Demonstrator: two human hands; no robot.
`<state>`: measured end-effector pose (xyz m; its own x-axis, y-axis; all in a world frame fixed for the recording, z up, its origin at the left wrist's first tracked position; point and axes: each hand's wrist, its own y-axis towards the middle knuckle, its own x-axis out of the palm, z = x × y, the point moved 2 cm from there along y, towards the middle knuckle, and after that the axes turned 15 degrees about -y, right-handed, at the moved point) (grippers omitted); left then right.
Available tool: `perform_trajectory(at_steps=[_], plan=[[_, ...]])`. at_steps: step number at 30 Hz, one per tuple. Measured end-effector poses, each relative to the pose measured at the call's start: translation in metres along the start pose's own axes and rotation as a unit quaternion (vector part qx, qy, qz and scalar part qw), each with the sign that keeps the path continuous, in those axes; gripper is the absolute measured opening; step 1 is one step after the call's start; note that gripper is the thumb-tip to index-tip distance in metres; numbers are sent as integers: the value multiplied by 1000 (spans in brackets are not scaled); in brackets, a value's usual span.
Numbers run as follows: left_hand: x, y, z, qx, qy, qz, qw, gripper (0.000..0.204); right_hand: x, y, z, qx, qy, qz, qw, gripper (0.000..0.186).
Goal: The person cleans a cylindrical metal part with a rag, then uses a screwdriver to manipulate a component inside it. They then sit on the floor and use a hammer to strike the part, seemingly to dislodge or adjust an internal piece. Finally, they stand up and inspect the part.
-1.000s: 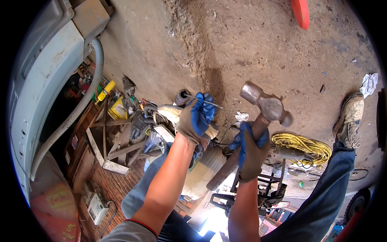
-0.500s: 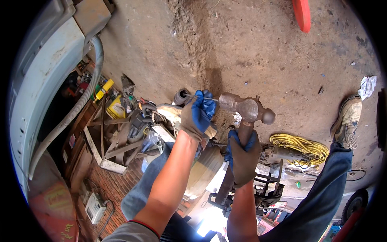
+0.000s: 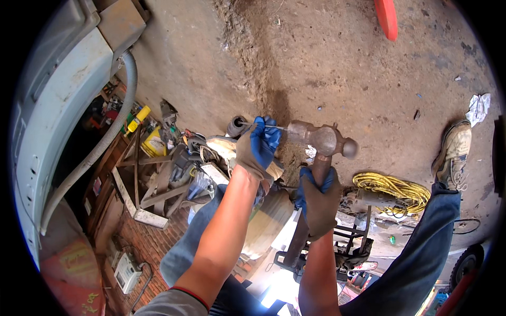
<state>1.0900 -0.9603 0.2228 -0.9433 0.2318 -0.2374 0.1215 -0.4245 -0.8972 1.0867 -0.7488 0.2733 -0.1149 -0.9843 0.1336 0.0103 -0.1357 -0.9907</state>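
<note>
My left hand (image 3: 257,149), in a blue and grey-brown glove, is closed around a thin metal rod (image 3: 279,127). The rod's left end points into the hollow of a dark round metal sleeve (image 3: 236,126). Its right end meets, or nearly meets, the flat face of a rusty ball-peen hammer (image 3: 323,140). My right hand (image 3: 319,203), gloved alike, grips the hammer's handle just below the head, with the ball end turned right. My left fingers hide the middle of the rod.
Scrap parts and a wooden frame (image 3: 139,215) lie to the left, by a pale blue vehicle panel (image 3: 66,95) and a grey corrugated hose (image 3: 97,152). Right are a coiled yellow rope (image 3: 392,192) and my shoe (image 3: 454,150). A red curved object (image 3: 387,21) stands at the far edge.
Both hands, the rod and the hammer keep almost the same places. The whole view has shifted slightly; whether the hammer itself moved I cannot tell.
</note>
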Motion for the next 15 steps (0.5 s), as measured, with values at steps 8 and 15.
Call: perform_trajectory(at_steps=[8, 15], plan=[[-7, 12, 1, -38, -76, -61, 995, 10, -98, -2, -55, -98, -8, 257, 961, 11], [-6, 21, 1, -19, -45, -123, 991, 13, -25, 39, -3, -361, -189, 121, 905, 17]])
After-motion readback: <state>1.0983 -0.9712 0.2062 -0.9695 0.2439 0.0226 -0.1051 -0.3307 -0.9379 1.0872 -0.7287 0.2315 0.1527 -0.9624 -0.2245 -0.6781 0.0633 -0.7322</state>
